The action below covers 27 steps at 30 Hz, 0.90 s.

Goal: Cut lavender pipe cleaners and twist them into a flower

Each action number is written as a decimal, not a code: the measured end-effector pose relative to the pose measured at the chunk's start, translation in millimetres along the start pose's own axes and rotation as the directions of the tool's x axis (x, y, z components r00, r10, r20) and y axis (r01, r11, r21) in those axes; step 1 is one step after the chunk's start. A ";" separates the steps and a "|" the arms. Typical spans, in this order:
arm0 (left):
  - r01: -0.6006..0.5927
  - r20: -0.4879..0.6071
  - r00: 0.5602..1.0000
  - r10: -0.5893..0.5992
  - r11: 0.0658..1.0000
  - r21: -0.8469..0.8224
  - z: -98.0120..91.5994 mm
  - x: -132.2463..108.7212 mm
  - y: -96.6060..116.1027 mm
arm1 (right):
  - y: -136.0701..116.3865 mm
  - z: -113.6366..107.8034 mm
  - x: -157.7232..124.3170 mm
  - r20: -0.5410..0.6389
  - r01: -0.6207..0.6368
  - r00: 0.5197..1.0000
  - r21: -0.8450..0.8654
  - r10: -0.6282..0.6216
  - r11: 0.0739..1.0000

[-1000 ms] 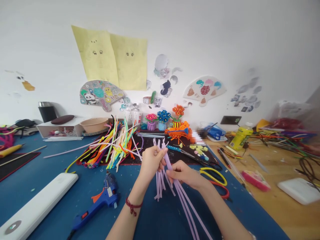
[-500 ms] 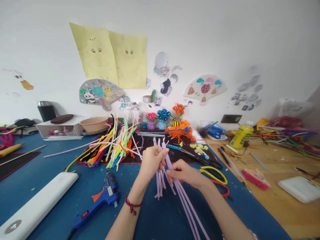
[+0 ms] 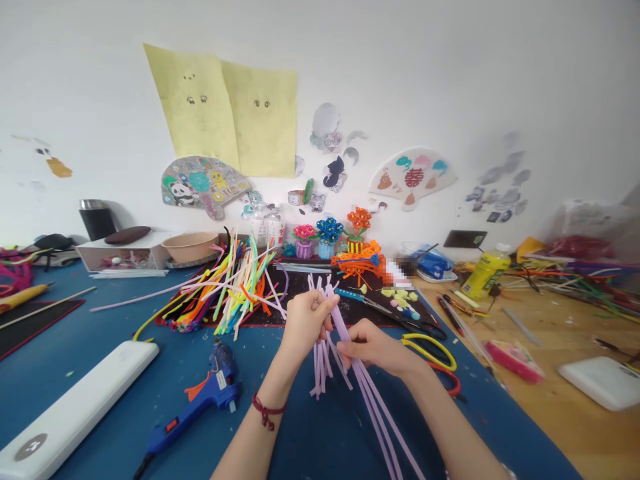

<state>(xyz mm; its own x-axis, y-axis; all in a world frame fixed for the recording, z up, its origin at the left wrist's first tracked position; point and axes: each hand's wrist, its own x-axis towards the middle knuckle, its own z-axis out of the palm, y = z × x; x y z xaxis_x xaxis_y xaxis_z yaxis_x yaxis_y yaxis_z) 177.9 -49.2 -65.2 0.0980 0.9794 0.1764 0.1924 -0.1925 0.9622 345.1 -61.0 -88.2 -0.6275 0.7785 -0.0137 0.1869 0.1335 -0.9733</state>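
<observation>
1. My right hand [image 3: 373, 347] is closed: the fingers curl round the long strands of the lilac pipe cleaners [image 3: 320, 370], which run from it down toward my body.
2. My left hand [image 3: 305, 320] (red cord bracelet [image 3: 267, 408] on the wrist) is closed too. Thumb and fingers pinch the upper part of the same bundle. The tips fan out above the fist and the short ends hang below it. Both hands touch the bundle and sit just beside each other, above the blue table [image 3: 100, 333].
3. Left of my forearm a blue glue gun [image 3: 200, 400] lies on the table. Further left is a long white case [image 3: 75, 407], shut.
4. Right of my right hand lie yellow-handled scissors [image 3: 430, 347], partly over a red-handled pair [image 3: 445, 380].
5. Beyond the hands a loose pile of mixed-colour pipe cleaners [image 3: 230, 287] is spread over a black mat [image 3: 300, 293].
6. Containers at the far edge:
   - beige bowl [image 3: 189, 248]: contents cannot be seen from here;
   - white box [image 3: 120, 253]: open front, small items inside, too small to identify;
   - three small pots, each holding one pipe-cleaner flower: pink [image 3: 303, 243], blue [image 3: 327, 240], orange [image 3: 356, 230];
   - yellow bottle [image 3: 483, 273], upright, on the wooden part at right;
   - black tumbler [image 3: 95, 219], upright, behind the box.
7. Two yellow paper sheets [image 3: 235, 110] hang on the wall.
</observation>
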 end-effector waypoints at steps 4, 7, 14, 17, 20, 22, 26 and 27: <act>-0.004 0.005 1.000 0.004 1.000 -0.008 0.0 0.1 -0.6 | 0.4 -0.1 -0.2 0.006 0.000 1.000 0.015 0.000 1.000; 0.000 0.004 1.000 0.000 1.000 -0.015 0.3 -0.4 0.1 | -0.2 0.2 -0.5 0.008 0.000 1.000 0.031 0.000 1.000; -0.008 -0.019 1.000 0.007 1.000 -0.001 0.3 -1.4 2.0 | -2.0 0.2 -0.8 0.008 -0.010 1.000 0.043 0.010 0.999; -0.009 -0.015 1.000 0.009 1.000 0.006 -0.3 -1.3 3.5 | -2.6 0.5 -1.0 0.008 -0.017 1.000 0.041 0.016 0.999; -0.018 -0.014 1.000 0.019 0.999 0.026 -1.1 -0.5 4.3 | -2.6 0.8 -1.1 0.011 -0.020 1.000 0.035 0.020 0.999; -0.020 -0.012 1.000 0.021 0.999 0.025 -1.8 0.2 4.0 | -1.9 0.9 -1.0 0.013 -0.025 1.000 0.035 0.025 0.999; -0.002 0.001 1.000 0.003 1.000 -0.024 -2.4 0.8 2.1 | 1.0 0.8 -1.0 -0.001 -0.040 0.999 0.024 0.040 0.999; 0.007 0.012 1.000 -0.007 0.999 -0.036 -2.5 0.9 1.5 | 1.6 0.7 -1.0 -0.003 -0.038 0.999 0.018 0.038 0.999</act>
<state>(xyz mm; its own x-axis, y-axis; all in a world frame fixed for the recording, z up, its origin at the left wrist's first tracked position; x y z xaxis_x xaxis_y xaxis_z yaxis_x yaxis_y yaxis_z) 175.9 -48.5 -63.0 0.1088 0.9799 0.1672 0.1578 -0.1830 0.9704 345.6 -62.0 -89.9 -0.6175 0.7850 -0.0503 0.1971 0.0925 -0.9760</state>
